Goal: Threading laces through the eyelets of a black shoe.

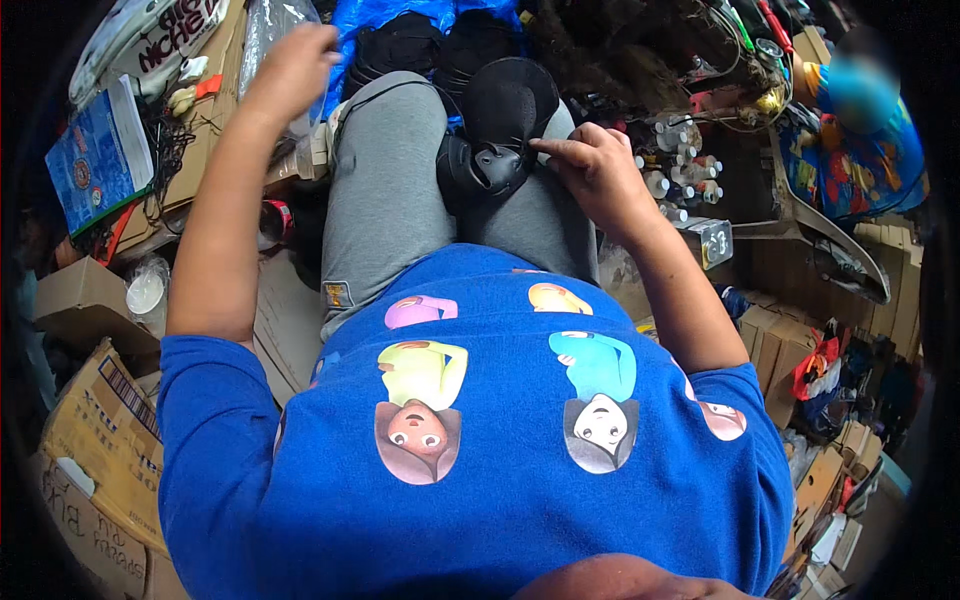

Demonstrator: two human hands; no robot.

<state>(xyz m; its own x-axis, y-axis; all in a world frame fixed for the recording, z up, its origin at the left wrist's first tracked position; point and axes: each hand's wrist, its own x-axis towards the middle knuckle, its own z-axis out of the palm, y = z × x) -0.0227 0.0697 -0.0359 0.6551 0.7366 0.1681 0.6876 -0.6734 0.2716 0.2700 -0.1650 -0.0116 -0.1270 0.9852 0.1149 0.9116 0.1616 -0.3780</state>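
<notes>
A black shoe (510, 100) rests across my lap between my grey-trousered thighs, its opening toward me. At its right edge, my right hand (602, 175) has thumb and forefinger pinched together; whatever is between them is too small to make out. My left hand (298, 62) is raised well away from the shoe, beyond my left knee, its fingers curled closed. A thin dark thread (395, 88) runs over my left knee toward the shoe. I cannot make out whether it reaches my left hand. More black shoes (398, 45) lie beyond my knees on blue plastic sheeting (350, 22).
Small capped bottles (690, 170) crowd together right of my knee, beside a clear container (712, 242). A person (870, 150) in a colourful top is at the far right. To the left are a blue book (98, 155), an open cardboard box (90, 300) and a white cup (147, 292).
</notes>
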